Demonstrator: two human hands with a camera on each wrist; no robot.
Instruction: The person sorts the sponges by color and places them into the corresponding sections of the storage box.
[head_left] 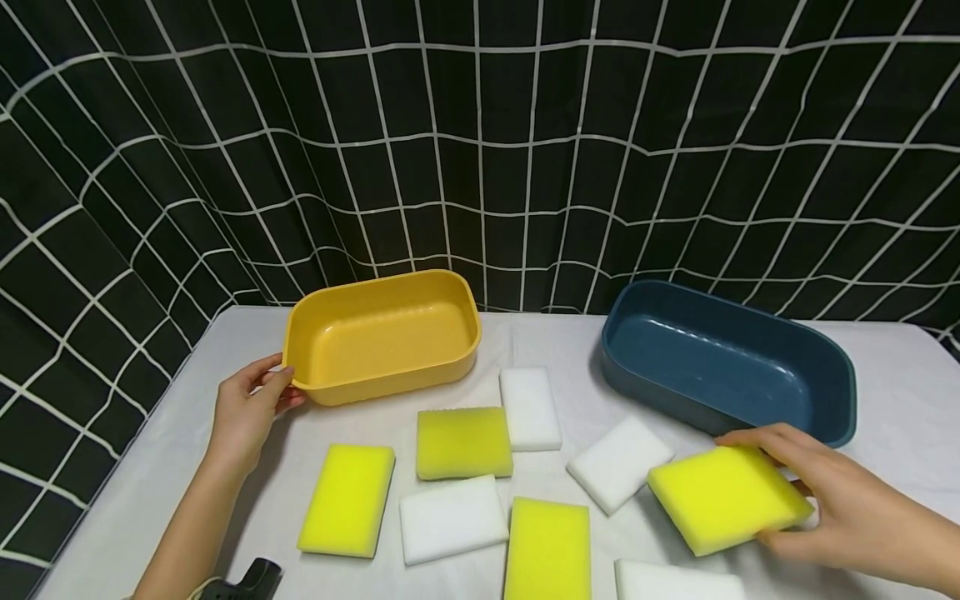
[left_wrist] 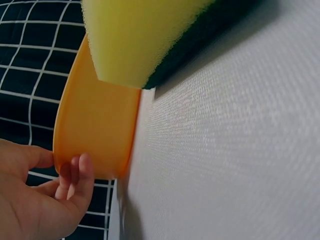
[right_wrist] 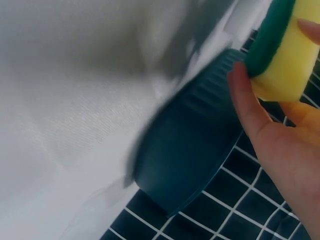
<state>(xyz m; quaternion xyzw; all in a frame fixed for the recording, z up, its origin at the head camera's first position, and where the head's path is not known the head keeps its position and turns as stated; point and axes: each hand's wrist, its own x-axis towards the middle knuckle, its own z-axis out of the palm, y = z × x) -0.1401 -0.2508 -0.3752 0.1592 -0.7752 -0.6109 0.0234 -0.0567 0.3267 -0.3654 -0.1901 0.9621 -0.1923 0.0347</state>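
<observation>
My left hand (head_left: pixel 247 404) grips the near left corner of a yellow plastic basin (head_left: pixel 386 383). In the left wrist view its thumb meets the rim, with the other fingers curled against the outer wall. My right hand (head_left: pixel 832 492) holds a yellow sponge (head_left: pixel 727 496) between thumb and fingers, in front of a dark blue basin (head_left: pixel 675 400). A green scouring layer (right_wrist: pixel 270 37) shows on that sponge in the right wrist view. Both basins have bare bottoms.
Between and before the basins lie yellow sponges (head_left: pixel 348 500) and white sponge blocks (head_left: pixel 453 518) on a white cloth (head_left: pixel 277 467). Close to the left wrist camera is a green-backed sponge (left_wrist: pixel 140 40). A black curtain with white grid lines (head_left: pixel 510 167) hangs behind.
</observation>
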